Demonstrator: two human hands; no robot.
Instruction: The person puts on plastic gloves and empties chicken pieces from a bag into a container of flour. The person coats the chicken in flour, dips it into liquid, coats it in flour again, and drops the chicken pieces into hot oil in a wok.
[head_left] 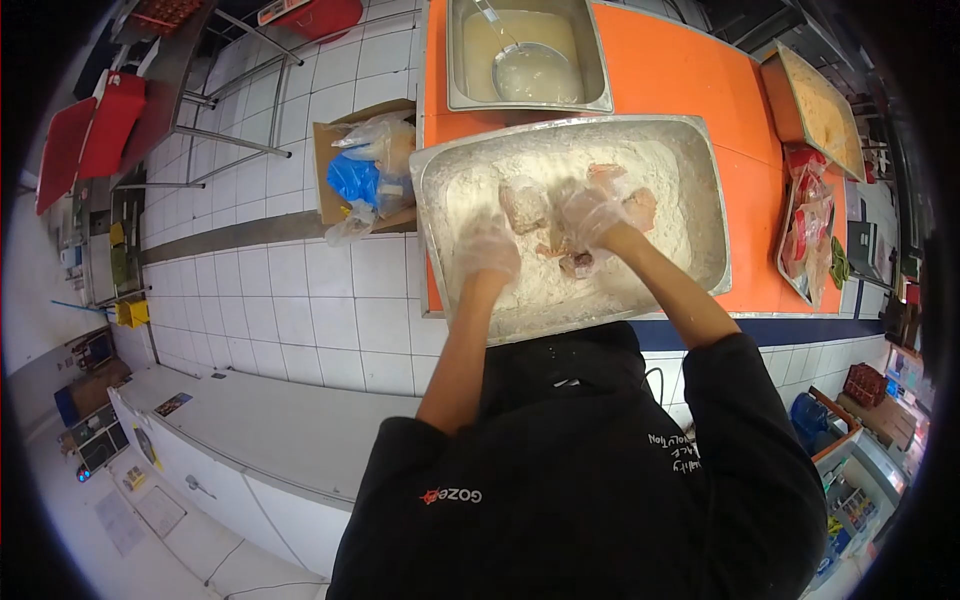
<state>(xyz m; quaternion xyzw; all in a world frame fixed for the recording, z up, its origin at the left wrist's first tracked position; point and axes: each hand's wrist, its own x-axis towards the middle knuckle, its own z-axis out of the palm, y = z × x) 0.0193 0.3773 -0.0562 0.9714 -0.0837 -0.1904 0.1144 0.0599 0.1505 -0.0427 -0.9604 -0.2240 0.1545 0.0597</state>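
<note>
A large metal pan of white flour lies before me, with several raw chicken pieces in it. My left hand, in a clear plastic glove, reaches palm down into the flour on the left side; motion smears its fingers. Just to its right lies a flour-coated chicken piece. My right hand, gloved the same way, is down among the pieces near the middle, its fingers blurred and partly hidden. Beside it on the right is a pinkish chicken piece, and a darker piece sits below its palm.
Behind the pan, a deep metal container holds cloudy liquid and a strainer. On the orange table, a tray of crumbly coating and a tray with plastic-wrapped items stand at right. A cardboard box with plastic bags is at left.
</note>
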